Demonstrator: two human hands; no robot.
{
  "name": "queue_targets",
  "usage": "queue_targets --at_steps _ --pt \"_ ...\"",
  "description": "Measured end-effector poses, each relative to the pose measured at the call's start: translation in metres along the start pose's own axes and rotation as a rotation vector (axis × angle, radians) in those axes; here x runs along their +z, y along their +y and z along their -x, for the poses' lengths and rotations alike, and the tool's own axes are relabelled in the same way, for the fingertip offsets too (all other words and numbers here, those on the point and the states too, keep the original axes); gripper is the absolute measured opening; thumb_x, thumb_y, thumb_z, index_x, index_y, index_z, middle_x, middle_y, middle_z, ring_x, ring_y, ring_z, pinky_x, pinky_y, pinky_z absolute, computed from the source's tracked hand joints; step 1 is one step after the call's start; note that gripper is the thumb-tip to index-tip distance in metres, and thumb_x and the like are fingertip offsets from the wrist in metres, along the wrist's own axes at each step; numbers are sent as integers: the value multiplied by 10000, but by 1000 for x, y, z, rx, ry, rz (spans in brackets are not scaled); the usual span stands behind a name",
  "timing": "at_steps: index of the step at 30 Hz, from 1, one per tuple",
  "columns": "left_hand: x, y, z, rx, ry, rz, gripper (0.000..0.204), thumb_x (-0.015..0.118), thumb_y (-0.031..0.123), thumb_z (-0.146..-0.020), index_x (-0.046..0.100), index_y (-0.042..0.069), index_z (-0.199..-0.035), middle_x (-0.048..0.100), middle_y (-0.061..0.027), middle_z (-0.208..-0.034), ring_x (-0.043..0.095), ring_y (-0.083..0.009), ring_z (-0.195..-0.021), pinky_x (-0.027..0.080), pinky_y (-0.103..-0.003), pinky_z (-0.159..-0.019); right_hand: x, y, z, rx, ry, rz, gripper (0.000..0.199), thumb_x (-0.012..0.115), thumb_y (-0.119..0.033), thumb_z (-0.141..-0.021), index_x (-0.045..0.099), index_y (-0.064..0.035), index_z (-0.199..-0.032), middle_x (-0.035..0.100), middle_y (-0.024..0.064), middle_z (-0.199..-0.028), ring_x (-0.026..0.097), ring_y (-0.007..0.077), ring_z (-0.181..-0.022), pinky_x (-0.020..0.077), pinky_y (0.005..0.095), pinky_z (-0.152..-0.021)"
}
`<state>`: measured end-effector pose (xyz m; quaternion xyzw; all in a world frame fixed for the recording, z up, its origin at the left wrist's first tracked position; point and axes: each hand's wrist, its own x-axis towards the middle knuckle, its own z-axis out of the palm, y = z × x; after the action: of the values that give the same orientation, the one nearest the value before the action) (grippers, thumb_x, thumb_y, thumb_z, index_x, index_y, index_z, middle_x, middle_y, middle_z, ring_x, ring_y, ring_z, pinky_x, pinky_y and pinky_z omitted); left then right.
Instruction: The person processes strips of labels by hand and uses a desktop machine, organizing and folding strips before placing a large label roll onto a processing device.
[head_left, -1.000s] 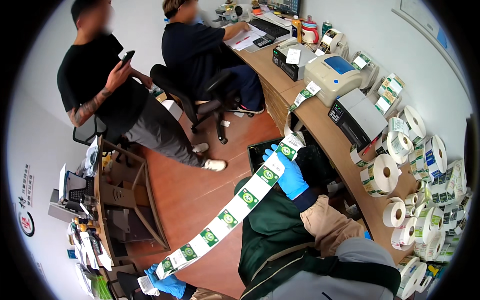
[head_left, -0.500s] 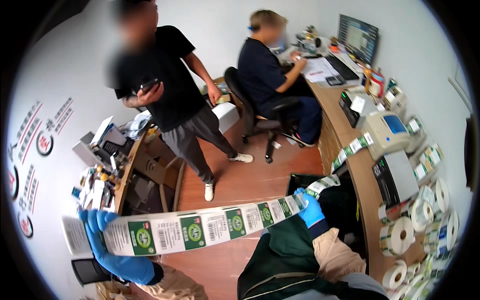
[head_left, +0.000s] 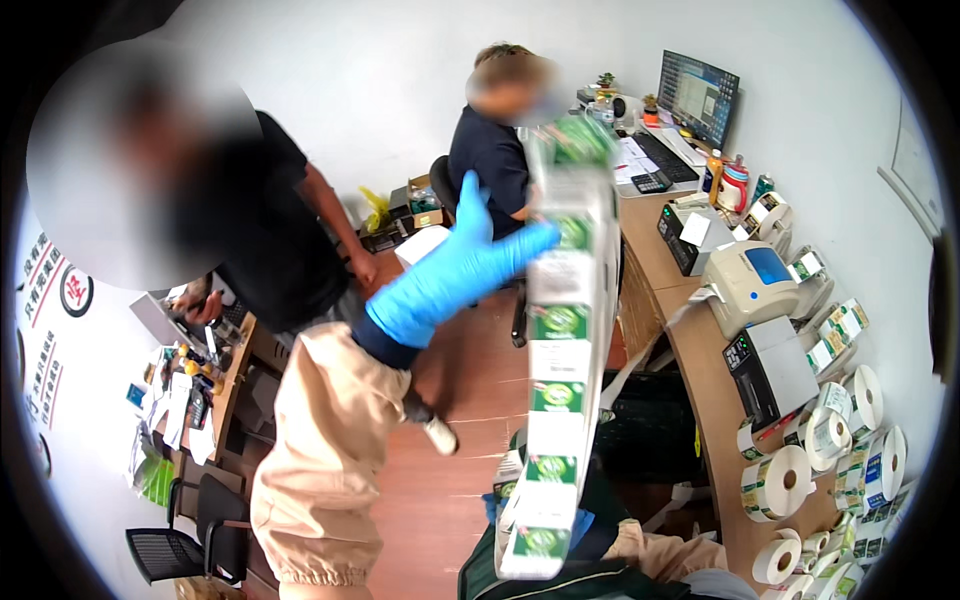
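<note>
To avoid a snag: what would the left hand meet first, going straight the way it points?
Probably the label strip: the left hand overlaps its edge in view, though depth is unclear.

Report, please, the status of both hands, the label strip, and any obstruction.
Left hand open, at edge of strip, contact unclear. Right hand low, grip unclear. Strip upright in picture, top blurred. In the way: strip, hiding most of right hand.

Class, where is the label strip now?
In the head view, the label strip runs just right of centre, its upper part by the left hand, its lower end in front of the right hand.
</note>
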<state>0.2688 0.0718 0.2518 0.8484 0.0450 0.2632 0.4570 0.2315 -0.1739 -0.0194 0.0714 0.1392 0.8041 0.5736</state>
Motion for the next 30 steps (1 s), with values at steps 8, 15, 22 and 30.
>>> queue_targets --at_steps 8,15,22,30 --pt "42 -76 149 -369 -366 298 551 685 345 -928 528 5 -1334 540 -107 -1336 469 -226 -1292 340 -369 -1105 -2 -21 19 -53 87 -243 536 470 -421 -980 538 -5 -1310 568 185 -1317 574 321 -1170 485 466 -978" --pt "106 -68 203 -205 -406 0 589 825 237 -786 573 63 -1289 604 -94 -1226 548 -217 -1168 425 -357 -1013 -11 -48 20 -125 86 29 396 440 -322 -1044 543 -35 -1296 636 153 -1135 658 244 -941 545 338 -814" --pt "133 -69 213 -416 -418 418 625 735 106 -876 425 16 -1411 632 -72 -1096 584 -144 -1043 460 -313 -950 -2 -31 38 -240 136 76 387 388 -315 -1061 540 -47 -1296 627 123 -1133 600 194 -857 515 322 -781" --pt "143 -54 217 -371 -388 451 554 661 30 -911 440 47 -1419 621 -43 -1035 572 -111 -954 480 -283 -889 -8 -24 59 -412 196 1180 433 394 -336 -1055 466 -55 -1377 575 138 -1274 586 213 -1012 501 356 -890"
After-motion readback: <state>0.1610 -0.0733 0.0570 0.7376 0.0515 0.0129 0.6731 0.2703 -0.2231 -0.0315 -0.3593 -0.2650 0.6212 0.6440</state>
